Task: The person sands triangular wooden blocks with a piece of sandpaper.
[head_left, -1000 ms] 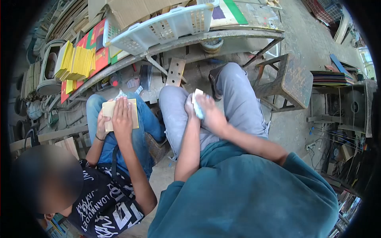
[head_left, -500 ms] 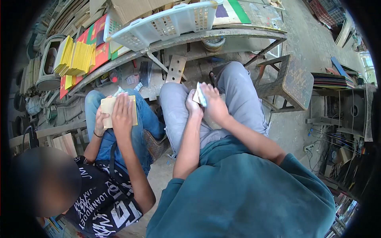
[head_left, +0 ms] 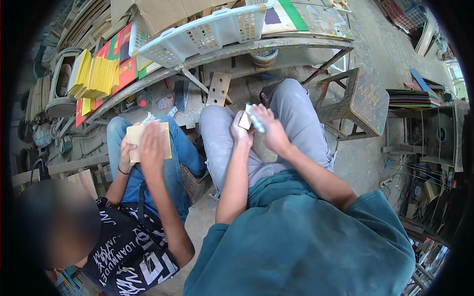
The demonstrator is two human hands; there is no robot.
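Observation:
Over my lap, my left hand (head_left: 240, 130) is closed around a small flat wooden piece (head_left: 245, 120), held on edge with its pale face turned up. Close beside it, on the right, my right hand (head_left: 272, 132) is slightly blurred and grips a crumpled whitish-blue cloth (head_left: 256, 123). The cloth lies right along the edge of the wooden piece. Part of my left fingers is hidden behind the wood.
At left a seated co-worker holds a square wooden board (head_left: 136, 140) with yellow edges. Ahead, a workbench (head_left: 296, 42) bears a white plastic basket (head_left: 207, 39) and stacked yellow-edged pieces (head_left: 96, 74). A worn stool (head_left: 363, 101) stands right of my knees.
My right hand has shifted slightly with the cloth along the wooden piece, showing more of the wood's pale face. The co-worker's upper hand has moved a little across their board.

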